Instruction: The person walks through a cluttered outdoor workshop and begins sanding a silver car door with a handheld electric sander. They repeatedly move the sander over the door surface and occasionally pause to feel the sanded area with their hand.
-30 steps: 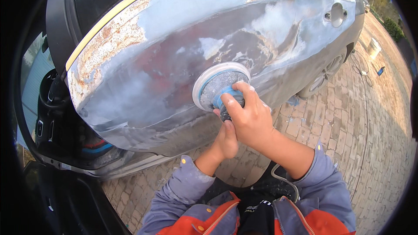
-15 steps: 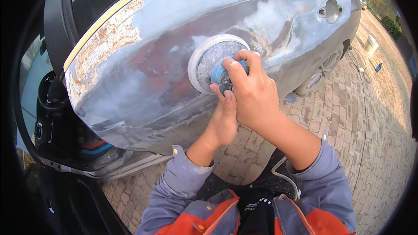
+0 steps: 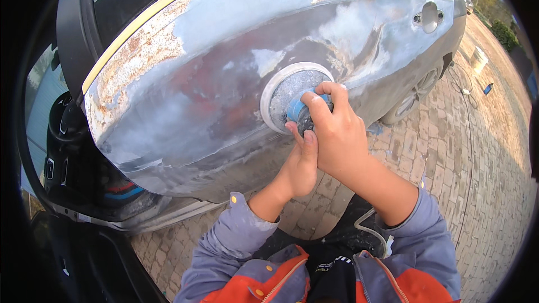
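A round disc sander [image 3: 284, 91] with a pale rim and a blue-and-black body rests against the outer skin of a car door [image 3: 224, 28]. My right hand [image 3: 339, 126] is wrapped round the sander's body from above, fingers curled over its top. Just below, my left hand [image 3: 301, 163] grips the sander's dark underside, its thumb raised beside the body and most of its fingers hidden. Around the disc the door shows patches of grey-blue, white and dull red, with smears of dust. Rusty, stripped patches [image 3: 143, 42] run along its upper edge, which carries yellow tape [image 3: 147, 8].
The car's dark interior [image 3: 70, 151] shows at the left, past the door's edge. The door handle [image 3: 430, 18] and a wheel [image 3: 418, 92] are at the right. A pale hose [image 3: 365, 221] hangs by my legs. On the brick paving [image 3: 438, 151] stand a white bucket [image 3: 479, 60] and a blue bottle [image 3: 488, 88].
Both hands and the sander have moved a little right and down across the door. A white patch formerly covered by the disc now shows above it.
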`<state>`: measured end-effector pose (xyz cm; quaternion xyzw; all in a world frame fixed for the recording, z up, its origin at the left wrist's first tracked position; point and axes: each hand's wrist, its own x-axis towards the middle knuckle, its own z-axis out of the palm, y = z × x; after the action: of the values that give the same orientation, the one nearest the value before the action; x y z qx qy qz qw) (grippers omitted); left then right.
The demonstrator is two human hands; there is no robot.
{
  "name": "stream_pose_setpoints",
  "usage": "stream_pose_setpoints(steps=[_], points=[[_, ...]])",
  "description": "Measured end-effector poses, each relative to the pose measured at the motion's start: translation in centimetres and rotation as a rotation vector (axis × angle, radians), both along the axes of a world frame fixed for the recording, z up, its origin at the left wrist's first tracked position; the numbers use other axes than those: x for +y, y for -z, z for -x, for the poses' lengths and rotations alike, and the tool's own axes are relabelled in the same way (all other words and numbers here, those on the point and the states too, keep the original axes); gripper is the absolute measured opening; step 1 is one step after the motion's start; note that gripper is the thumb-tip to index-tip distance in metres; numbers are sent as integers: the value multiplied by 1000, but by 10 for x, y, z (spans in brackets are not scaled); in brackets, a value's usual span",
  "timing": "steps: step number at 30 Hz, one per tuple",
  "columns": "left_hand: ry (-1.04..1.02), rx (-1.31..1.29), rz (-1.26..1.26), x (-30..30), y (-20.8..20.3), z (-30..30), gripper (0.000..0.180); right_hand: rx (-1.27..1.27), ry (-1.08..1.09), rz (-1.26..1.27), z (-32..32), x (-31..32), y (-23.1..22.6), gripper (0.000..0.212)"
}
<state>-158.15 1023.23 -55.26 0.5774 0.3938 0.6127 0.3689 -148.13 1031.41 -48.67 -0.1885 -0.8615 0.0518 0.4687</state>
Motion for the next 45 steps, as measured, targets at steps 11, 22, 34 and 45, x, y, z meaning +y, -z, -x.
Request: stream_pose_setpoints(steps=[11, 22, 34, 45], points=[[-6, -7, 45, 3, -21, -9, 95, -1, 20, -1, -4, 4, -3, 52], [-57, 93, 38, -8, -37, -2, 97, -71, -55, 21, 3, -5, -16, 57], [-116, -31, 118, -16, -49, 6, 95, -3, -93, -41, 17, -11, -34, 50], [-116, 116, -85, -39, 29, 20, 92, 48, -138, -115, 26, -28, 35, 65]])
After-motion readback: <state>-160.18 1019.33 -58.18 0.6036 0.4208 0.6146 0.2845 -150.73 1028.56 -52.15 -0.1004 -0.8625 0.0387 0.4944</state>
